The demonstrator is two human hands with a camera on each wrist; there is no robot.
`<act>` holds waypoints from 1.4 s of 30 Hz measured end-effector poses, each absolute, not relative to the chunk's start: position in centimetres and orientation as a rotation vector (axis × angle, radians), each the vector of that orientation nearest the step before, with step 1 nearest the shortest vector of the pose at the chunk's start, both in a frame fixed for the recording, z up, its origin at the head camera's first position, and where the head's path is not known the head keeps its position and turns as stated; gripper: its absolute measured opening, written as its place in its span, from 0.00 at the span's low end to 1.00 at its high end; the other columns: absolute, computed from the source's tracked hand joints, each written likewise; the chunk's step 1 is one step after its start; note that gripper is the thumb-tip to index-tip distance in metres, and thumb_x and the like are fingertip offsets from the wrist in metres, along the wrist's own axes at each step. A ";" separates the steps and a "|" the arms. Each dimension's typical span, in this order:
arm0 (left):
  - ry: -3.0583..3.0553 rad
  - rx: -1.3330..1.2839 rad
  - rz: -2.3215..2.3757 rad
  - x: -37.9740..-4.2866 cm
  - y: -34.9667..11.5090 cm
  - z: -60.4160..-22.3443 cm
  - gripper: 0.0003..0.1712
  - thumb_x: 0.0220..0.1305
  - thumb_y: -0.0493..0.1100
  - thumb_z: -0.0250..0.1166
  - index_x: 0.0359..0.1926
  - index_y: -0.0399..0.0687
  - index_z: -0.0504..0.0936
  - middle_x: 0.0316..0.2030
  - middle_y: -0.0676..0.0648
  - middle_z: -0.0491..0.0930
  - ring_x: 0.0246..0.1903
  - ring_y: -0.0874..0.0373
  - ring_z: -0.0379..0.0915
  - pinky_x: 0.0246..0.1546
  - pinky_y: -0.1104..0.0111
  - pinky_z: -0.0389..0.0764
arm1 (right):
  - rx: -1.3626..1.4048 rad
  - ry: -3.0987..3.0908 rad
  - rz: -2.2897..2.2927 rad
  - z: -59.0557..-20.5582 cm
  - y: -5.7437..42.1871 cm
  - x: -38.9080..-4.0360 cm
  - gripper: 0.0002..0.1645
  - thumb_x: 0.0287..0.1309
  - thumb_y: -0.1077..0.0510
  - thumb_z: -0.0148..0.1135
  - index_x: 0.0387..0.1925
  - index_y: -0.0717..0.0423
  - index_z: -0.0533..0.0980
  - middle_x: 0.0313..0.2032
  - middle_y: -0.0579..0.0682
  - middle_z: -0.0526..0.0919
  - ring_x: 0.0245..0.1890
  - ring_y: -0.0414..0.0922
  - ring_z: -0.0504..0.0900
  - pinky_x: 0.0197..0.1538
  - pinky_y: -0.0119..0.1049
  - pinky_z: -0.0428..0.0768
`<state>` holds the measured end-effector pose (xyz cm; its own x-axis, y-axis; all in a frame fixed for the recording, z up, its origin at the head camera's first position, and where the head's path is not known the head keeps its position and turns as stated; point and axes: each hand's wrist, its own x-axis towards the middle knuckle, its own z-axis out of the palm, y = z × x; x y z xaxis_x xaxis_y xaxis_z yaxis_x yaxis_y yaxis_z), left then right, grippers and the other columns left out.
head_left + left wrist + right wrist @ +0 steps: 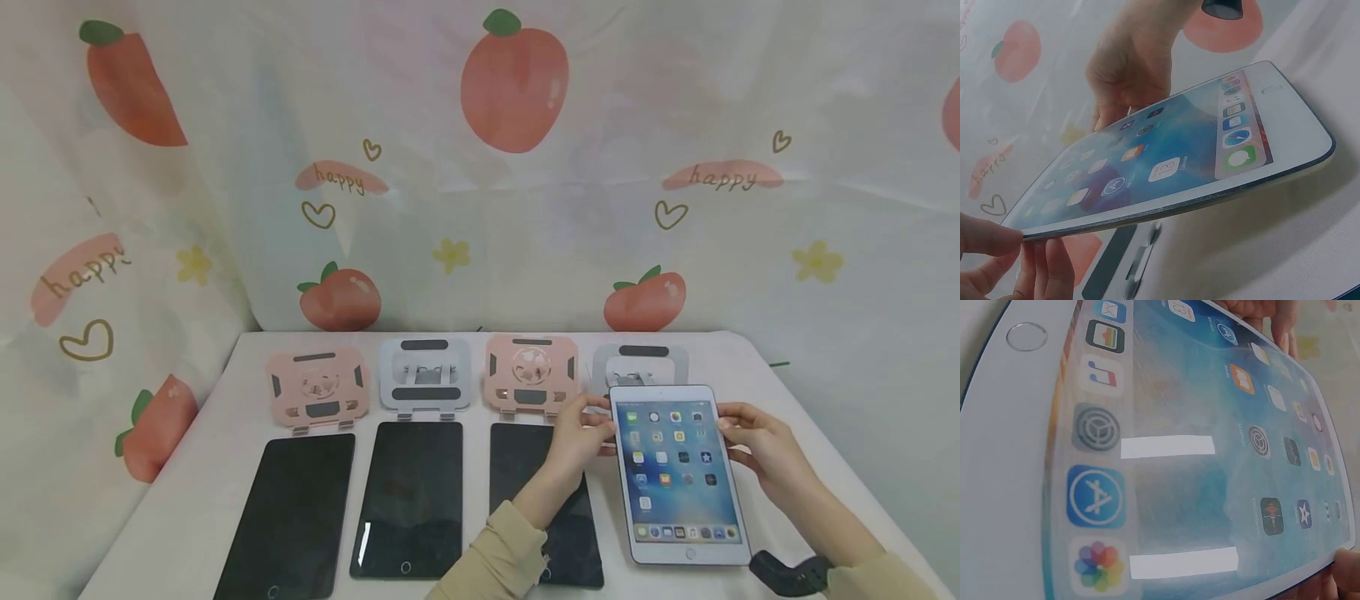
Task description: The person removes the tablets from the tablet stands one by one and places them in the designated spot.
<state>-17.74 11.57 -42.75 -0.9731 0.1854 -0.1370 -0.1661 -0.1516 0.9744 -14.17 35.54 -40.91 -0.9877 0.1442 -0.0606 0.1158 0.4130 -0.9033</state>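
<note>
A white tablet (678, 546) with a lit home screen of app icons is held upright-long between both hands. My left hand (576, 437) pinches its upper left edge, thumb on top and fingers beneath, as the left wrist view shows. On the opposite edge, my right hand (768, 450) grips near the upper right side. The left wrist view shows the tablet (1179, 144) raised off the white table and tilted. Behind its top end lies a pale grey folding stand (678, 362), partly hidden. In the right wrist view the screen (1179, 500) fills most of the picture.
Left of the hands lie three dark tablets, screens off: a left one (288, 512), a middle one (412, 500) and one (577, 533) partly under my left forearm. Behind them stand-like plates lie in a row: pink (285, 408), pale grey (388, 383), pink (495, 350). A printed curtain (525, 242) hangs behind.
</note>
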 end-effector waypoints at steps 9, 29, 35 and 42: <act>1.820 -0.040 2.197 -17.7 11.7 -43.8 0.15 0.56 0.26 0.61 0.42 0.47 0.79 0.28 0.46 0.81 0.24 0.59 0.80 0.28 0.65 0.85 | -0.329 -2.727 1.649 -41.5 35.7 -14.3 0.21 0.72 0.59 0.43 0.56 0.71 0.64 0.30 0.28 0.74 0.33 0.29 0.75 0.38 0.25 0.78; 1.819 -0.158 2.138 -17.8 12.8 -45.9 0.15 0.53 0.26 0.61 0.39 0.47 0.79 0.25 0.48 0.80 0.21 0.62 0.76 0.24 0.69 0.83 | -0.483 -2.801 1.699 -43.4 36.6 -14.9 0.25 0.69 0.60 0.44 0.60 0.74 0.60 0.29 0.31 0.76 0.32 0.32 0.75 0.38 0.28 0.79; 1.889 -0.155 2.065 -17.7 13.1 -45.9 0.13 0.56 0.29 0.63 0.39 0.48 0.77 0.26 0.50 0.77 0.21 0.62 0.74 0.24 0.72 0.81 | -0.563 -2.786 1.754 -44.1 37.0 -15.2 0.22 0.68 0.59 0.45 0.57 0.71 0.65 0.29 0.31 0.77 0.32 0.37 0.75 0.37 0.28 0.78; 1.944 -0.058 1.960 -17.7 12.9 -45.5 0.12 0.57 0.32 0.64 0.43 0.44 0.77 0.27 0.50 0.78 0.22 0.61 0.76 0.27 0.69 0.83 | -0.628 -2.820 1.700 -43.9 36.8 -15.2 0.25 0.67 0.58 0.48 0.58 0.73 0.64 0.30 0.34 0.78 0.32 0.37 0.74 0.36 0.28 0.78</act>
